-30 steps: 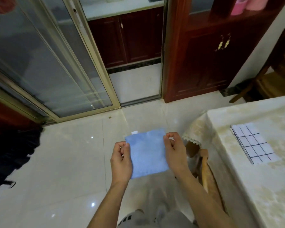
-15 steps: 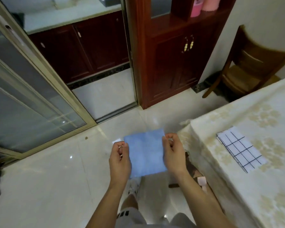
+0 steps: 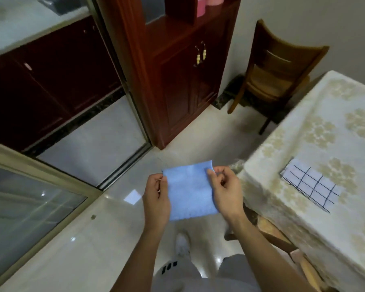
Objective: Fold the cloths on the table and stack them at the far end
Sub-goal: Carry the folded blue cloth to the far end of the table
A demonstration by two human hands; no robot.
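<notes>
A folded light blue cloth (image 3: 189, 191) hangs in the air in front of me, above the floor and left of the table. My left hand (image 3: 156, 198) pinches its upper left corner. My right hand (image 3: 224, 191) pinches its upper right corner, fingers curled over the edge. On the table (image 3: 325, 148), covered with a cream flowered tablecloth, a folded white cloth with a dark grid pattern (image 3: 311, 185) lies flat near the left edge.
A wooden chair (image 3: 276, 66) stands at the table's far corner. A second wooden chair (image 3: 282, 243) is tucked under the table's near side. A red-brown cabinet (image 3: 177, 70) and a sliding glass door (image 3: 25, 207) lie ahead and left. My legs and a white shoe show below.
My view has swung right, bringing more of the table and the far chair into sight. Both hands keep the same hold on the blue cloth, now closer to the table's corner.
</notes>
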